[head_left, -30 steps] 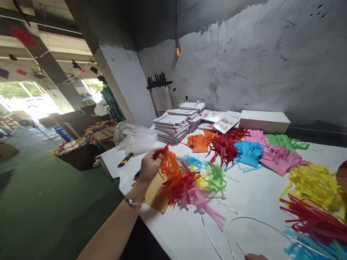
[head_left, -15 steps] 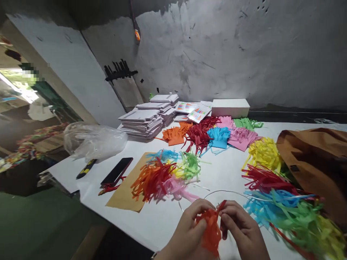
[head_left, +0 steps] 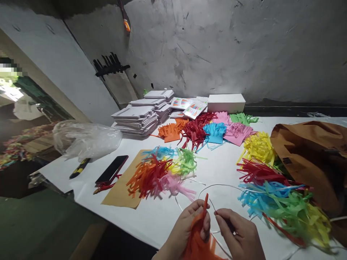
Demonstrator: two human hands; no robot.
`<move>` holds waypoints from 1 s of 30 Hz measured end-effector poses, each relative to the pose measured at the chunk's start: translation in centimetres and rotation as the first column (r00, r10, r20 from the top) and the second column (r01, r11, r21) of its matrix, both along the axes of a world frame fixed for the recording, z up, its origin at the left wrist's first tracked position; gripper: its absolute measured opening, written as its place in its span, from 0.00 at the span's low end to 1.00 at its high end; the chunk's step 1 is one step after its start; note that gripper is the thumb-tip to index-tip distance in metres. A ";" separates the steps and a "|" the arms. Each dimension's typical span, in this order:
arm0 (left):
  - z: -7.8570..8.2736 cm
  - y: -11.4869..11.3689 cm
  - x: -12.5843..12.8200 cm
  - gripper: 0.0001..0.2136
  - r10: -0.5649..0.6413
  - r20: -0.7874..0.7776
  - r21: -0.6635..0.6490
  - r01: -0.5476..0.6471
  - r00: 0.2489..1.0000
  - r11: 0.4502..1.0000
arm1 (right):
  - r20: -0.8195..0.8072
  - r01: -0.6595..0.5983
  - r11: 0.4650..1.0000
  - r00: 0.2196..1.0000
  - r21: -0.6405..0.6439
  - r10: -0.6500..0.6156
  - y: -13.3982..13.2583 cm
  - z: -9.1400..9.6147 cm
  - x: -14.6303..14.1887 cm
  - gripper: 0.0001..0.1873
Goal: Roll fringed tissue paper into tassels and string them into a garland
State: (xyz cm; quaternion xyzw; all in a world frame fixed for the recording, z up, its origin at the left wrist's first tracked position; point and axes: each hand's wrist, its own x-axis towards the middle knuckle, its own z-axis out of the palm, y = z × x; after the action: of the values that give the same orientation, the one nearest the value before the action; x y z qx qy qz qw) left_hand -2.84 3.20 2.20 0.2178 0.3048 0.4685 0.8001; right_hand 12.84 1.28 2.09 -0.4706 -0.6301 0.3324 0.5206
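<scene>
My left hand (head_left: 187, 227) is closed on a piece of orange fringed paper (head_left: 199, 243) at the near edge of the white table (head_left: 225, 169). Close beside it, my right hand (head_left: 238, 234) pinches a thin silvery wire (head_left: 217, 187) whose end meets the orange paper. The wire loops out across the table in front of my hands. A mixed pile of fringed paper (head_left: 159, 169) in orange, red, green, blue and pink lies on a brown envelope (head_left: 121, 191) just beyond my left hand.
More fringed paper lies in coloured piles at the back (head_left: 206, 131) and along the right (head_left: 273, 198). A brown bag (head_left: 311, 155) sits at right. A black phone (head_left: 112, 169), a clear plastic bag (head_left: 84, 139), stacked booklets (head_left: 135, 119) and a white box (head_left: 226, 103) stand at left and back.
My left hand took an orange piece from the mixed pile and brought it to the near edge. My right hand came in with the wire, and my view swung right and down.
</scene>
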 end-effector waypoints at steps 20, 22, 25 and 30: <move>0.2 -1.1 -0.8 0.20 0.082 -0.578 0.261 0.089 0.812 0.961 | 0.064 -0.106 0.942 0.989 -0.318 0.133 0.2 0.0 0.8 0.16; -0.1 -1.1 -1.0 0.20 0.090 -0.573 0.270 0.085 0.814 0.959 | -0.034 -0.135 0.890 0.990 -0.435 0.134 0.1 -0.1 0.4 0.21; -0.5 -1.0 -1.1 0.20 0.060 -0.513 0.211 0.057 0.856 0.976 | 0.011 -0.119 0.900 0.991 -0.419 0.136 0.2 -0.5 0.4 0.21; -0.7 -0.8 -0.8 0.21 -0.004 -0.324 0.019 0.011 0.946 1.000 | 0.228 -0.133 0.974 0.958 -0.181 0.173 0.4 -1.0 1.2 0.12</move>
State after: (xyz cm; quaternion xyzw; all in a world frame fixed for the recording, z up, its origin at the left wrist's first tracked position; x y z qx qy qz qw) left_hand -3.67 2.39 1.54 0.3013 0.4264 0.4263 0.7387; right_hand 14.09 1.73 1.05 -0.4985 -0.6941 0.3626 0.3718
